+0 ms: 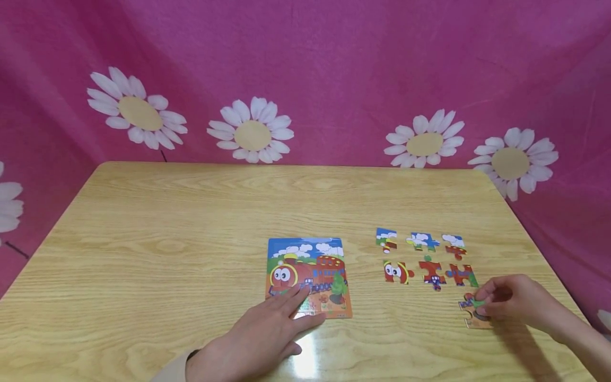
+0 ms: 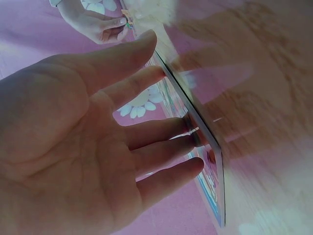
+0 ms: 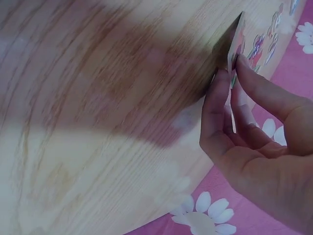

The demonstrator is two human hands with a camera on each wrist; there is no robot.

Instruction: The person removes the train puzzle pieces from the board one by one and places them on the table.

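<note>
A square jigsaw board with a red cartoon train picture lies on the table, near its front middle. My left hand rests on the board's lower part, hiding its lower left corner. In the left wrist view, the fingers of the left hand are extended and touch the board's face. Over at the right, my right hand pinches a jigsaw piece with orange ground and green on it. The right wrist view shows this piece tilted up from the table between thumb and fingers.
Loose jigsaw pieces lie in two rows right of the board, among them an eyes piece, a cloud piece and a red piece. The wooden table meets a pink flowered cloth at the back and sides.
</note>
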